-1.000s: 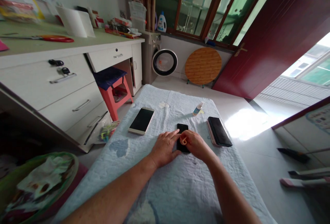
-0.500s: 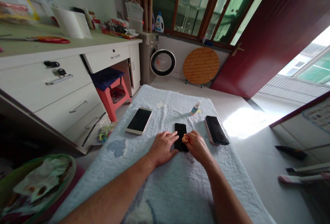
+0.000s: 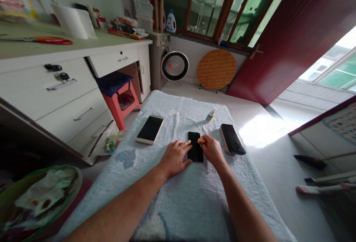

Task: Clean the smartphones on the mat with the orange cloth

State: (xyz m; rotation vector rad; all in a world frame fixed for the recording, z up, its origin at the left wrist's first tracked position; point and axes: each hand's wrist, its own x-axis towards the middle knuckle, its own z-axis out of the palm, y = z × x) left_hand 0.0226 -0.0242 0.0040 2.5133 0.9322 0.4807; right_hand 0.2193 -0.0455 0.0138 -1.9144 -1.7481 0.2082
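1. Head view, room to move: the light blue cloth (image 3: 178, 197) covers the surface from its near edge to its far edge. The wide near part between my forearms is bare, and there are open strips toward the left and right edges beside my hands.

2. My left hand (image 3: 174, 157) lies palm down, fingers spread and flat, fingertips resting on the left long edge of the small black phone (image 3: 195, 146). It presses there with the fingers apart, nothing closed inside it.

3. My right hand (image 3: 211, 150) sits just right of that phone, thumb and forefinger pinched together on a small orange piece (image 3: 202, 140) at the phone's right edge (too small to tell what it is). The wrist is bent inward and the forearm runs back toward the near right corner.

4. The small black phone lies flat, screen up, about mid-width on the cloth and closer to the far edge. Its long axis runs from near edge to far edge, top end pointing away from me.

5. Toward the left edge lies a gold phone (image 3: 150, 129), tilted a little; toward the right edge a dark phone (image 3: 233, 143) rests on a pinkish one, just beside my right hand. A small bottle (image 3: 210, 115) lies near the far edge.
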